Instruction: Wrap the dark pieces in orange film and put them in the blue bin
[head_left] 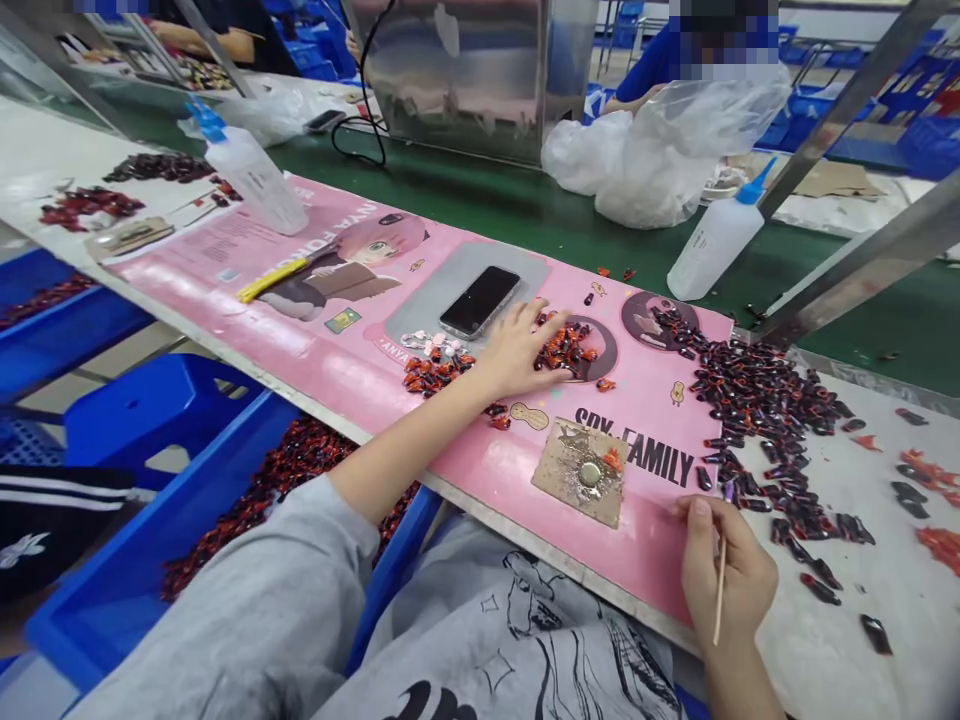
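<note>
My left hand (517,350) lies spread, fingers apart, over a small heap of orange-red glossy pieces (562,348) on a pink printed mat (420,470). It holds nothing I can see. My right hand (731,565) pinches a thin wooden stick (720,590) at the mat's near edge, with a small purple tip (727,491) above the fingers. Next to that hand spreads a large scatter of dark red-black glossy pieces (765,420). A cardboard square (581,475) smeared with silvery paste lies between my hands. A smartphone (480,300) rests beyond my left hand.
Blue crates (255,510) heaped with red pieces sit below the bench at left. Squeeze bottles with blue nozzles (716,240) stand at the back, beside plastic bags (630,160) on a green conveyor belt (525,190). A co-worker's blue sleeve (637,95) shows beyond.
</note>
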